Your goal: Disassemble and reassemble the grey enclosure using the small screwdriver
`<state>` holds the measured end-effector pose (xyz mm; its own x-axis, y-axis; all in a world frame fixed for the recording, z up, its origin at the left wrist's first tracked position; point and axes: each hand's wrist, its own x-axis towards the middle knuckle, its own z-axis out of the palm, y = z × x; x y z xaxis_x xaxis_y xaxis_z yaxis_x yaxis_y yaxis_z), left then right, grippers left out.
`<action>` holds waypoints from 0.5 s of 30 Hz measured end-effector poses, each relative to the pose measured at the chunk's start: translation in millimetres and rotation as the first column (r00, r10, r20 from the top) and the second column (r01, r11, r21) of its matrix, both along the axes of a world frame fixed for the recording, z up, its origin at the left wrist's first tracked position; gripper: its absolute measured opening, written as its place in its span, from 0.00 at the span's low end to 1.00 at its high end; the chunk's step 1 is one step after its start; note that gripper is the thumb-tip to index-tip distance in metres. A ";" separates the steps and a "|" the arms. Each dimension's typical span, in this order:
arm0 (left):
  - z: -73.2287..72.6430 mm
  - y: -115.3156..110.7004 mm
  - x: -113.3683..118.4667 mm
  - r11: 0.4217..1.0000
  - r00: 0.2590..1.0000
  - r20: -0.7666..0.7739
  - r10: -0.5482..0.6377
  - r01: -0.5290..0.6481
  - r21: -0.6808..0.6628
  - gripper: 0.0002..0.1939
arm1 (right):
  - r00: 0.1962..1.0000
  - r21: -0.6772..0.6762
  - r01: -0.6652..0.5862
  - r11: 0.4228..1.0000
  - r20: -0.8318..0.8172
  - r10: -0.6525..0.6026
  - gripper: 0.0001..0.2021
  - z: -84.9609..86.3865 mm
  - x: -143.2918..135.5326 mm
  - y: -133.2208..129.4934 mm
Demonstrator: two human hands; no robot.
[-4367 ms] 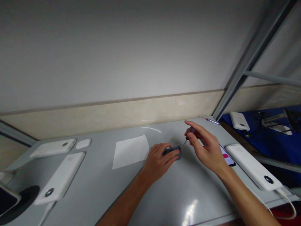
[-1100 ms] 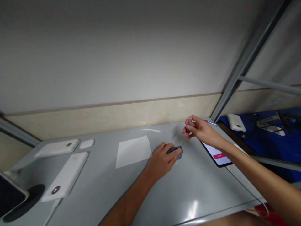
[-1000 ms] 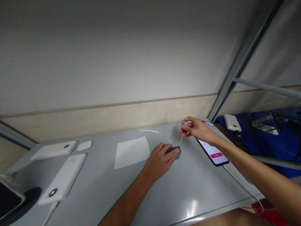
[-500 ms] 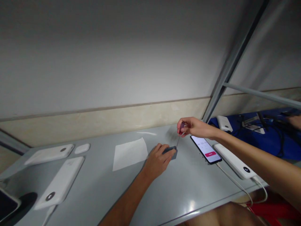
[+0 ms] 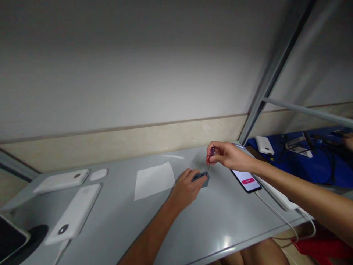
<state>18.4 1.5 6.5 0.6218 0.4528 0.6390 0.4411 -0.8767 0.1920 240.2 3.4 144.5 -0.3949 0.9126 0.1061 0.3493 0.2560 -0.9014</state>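
Observation:
My left hand (image 5: 188, 186) rests on the table with its fingers round a small dark grey block (image 5: 204, 182) that has a slotted, vent-like top. Above the block's far right corner, my right hand (image 5: 220, 154) grips a screwdriver by its dark red handle (image 5: 212, 151). The thin metal shaft (image 5: 209, 168) slants down to that corner, where the tip seems to touch; the exact contact is too small to see. A white sheet of paper (image 5: 154, 181) lies left of the block.
Right of the block lie a phone (image 5: 248, 182) with a lit screen and a white power bank (image 5: 280, 195), both cabled. White power banks (image 5: 75, 215) and a small white case (image 5: 98, 174) sit at the left. A metal post (image 5: 259, 106) rises behind my right arm; a blue surface (image 5: 325, 165) holds cables.
My right hand has come down slightly with the screwdriver, and its forearm now covers more of the phone and power bank. My left hand still holds the block in place.

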 end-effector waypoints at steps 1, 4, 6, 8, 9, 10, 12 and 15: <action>0.6 -0.4 0.0 1.000 1.000 -0.002 0.003 -0.003 -0.001 0.14 | 1.000 0.024 0.000 1.000 0.031 -0.001 0.08 -0.5 0.1 -0.2; 1.9 -1.0 0.4 1.000 1.000 -0.016 0.010 -0.010 -0.003 0.13 | 0.992 0.102 -0.009 0.995 0.127 -0.004 0.07 -1.1 1.6 -1.6; 1.8 -0.8 0.7 1.000 1.000 -0.019 0.012 -0.012 -0.005 0.12 | 0.978 0.156 -0.020 0.988 0.209 -0.014 0.07 0.4 3.1 -2.6; 1.1 -0.2 1.2 1.000 1.000 -0.015 0.013 -0.013 -0.009 0.11 | 0.951 0.215 -0.031 0.976 0.308 -0.037 0.07 3.7 4.2 -2.7; 0.6 0.1 1.5 1.000 1.000 -0.011 0.015 -0.015 -0.011 0.12 | 0.933 0.244 -0.038 0.969 0.355 -0.053 0.08 5.9 4.5 -2.4; 0.1 0.4 1.6 1.000 1.000 -0.008 0.016 -0.016 -0.012 0.12 | 0.917 0.269 -0.045 0.962 0.393 -0.067 0.09 8.4 4.6 -1.7; -0.7 0.7 1.8 1.000 1.000 -0.002 0.013 -0.013 -0.016 0.14 | 0.889 0.293 -0.061 0.954 0.450 -0.082 0.11 14.0 4.2 0.1; -1.0 0.5 1.5 1.000 1.000 0.004 0.011 -0.010 -0.021 0.14 | 0.864 0.259 -0.093 0.961 0.501 -0.051 0.15 22.7 2.5 2.6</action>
<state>20.0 2.1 5.5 0.6145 0.4725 0.6318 0.4496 -0.8678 0.2117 242.7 6.0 167.3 -0.4788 0.8688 0.1263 0.7242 0.4722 -0.5027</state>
